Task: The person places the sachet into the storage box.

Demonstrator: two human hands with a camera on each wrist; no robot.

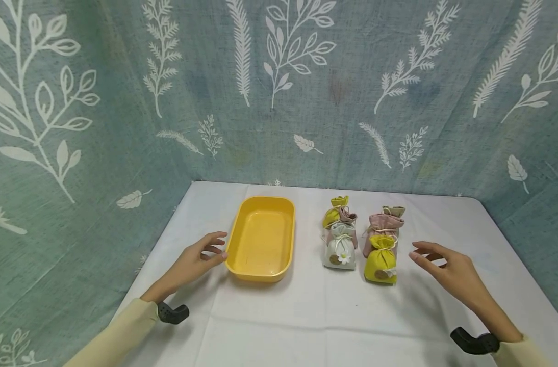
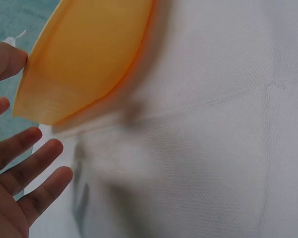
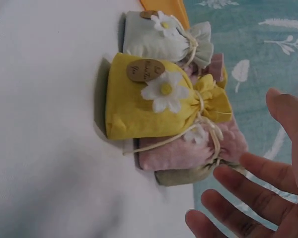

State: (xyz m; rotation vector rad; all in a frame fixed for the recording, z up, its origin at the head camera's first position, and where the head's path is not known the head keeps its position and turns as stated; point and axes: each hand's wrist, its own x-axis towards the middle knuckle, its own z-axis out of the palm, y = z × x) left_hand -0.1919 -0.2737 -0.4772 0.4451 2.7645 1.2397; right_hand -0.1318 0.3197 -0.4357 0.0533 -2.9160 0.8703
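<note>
A yellow plastic tray lies on the white cloth, left of the middle. My left hand is at its left edge, fingers loosely bent; in the left wrist view the thumb is at the tray's rim, and whether it touches I cannot tell. My right hand hovers right of the pouches, holding nothing. Two rows of drawstring pouches stand there: a front yellow pouch with a white flower, a pink pouch and an olive one behind; a pale grey pouch, a mauve one and another yellow one.
A white cloth covers the table. Behind and to the sides hangs a blue-green curtain with white leaf prints. Dark wrist-camera straps sit on both wrists.
</note>
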